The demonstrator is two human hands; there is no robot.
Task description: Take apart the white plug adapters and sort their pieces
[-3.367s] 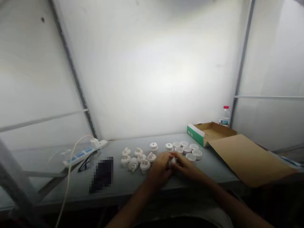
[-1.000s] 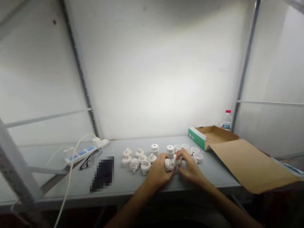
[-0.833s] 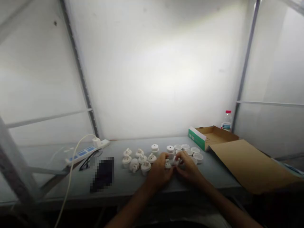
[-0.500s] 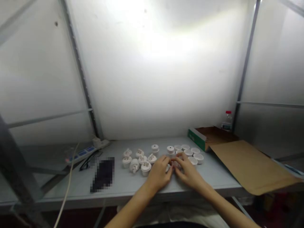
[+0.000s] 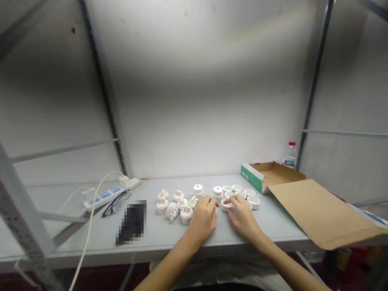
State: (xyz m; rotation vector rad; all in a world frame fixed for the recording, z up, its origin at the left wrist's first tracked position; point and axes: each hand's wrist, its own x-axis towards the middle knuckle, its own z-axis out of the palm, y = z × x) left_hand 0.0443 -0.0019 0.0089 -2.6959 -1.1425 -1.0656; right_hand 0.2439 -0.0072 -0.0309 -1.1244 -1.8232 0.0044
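My left hand [image 5: 202,215] is at the middle of the table, beside a group of white round pieces with knobs on top [image 5: 186,213]. Its fingers are bent together, and what they hold, if anything, is hidden. To its right, my right hand [image 5: 242,214] has thumb and fingers around a white round cup [image 5: 226,205] that shows its open top. Behind the hands stand two white cylinders with a small dark hole on top, one at the left [image 5: 198,189] and one at the right [image 5: 217,191]. Several open white cups [image 5: 253,201] lie beyond my right hand.
An opened cardboard box [image 5: 280,174] with a broad brown flap [image 5: 323,210] is at the right, with a red-capped bottle [image 5: 290,157] behind. At the left are a power strip [image 5: 104,197], a white cable [image 5: 90,226], a black cord [image 5: 112,205] and a dark pixelated patch [image 5: 132,222].
My hands, close together before, have moved apart. My left hand has shifted slightly left, and a white cup now shows at my right fingertips. The scene's light has dimmed on the back wall.
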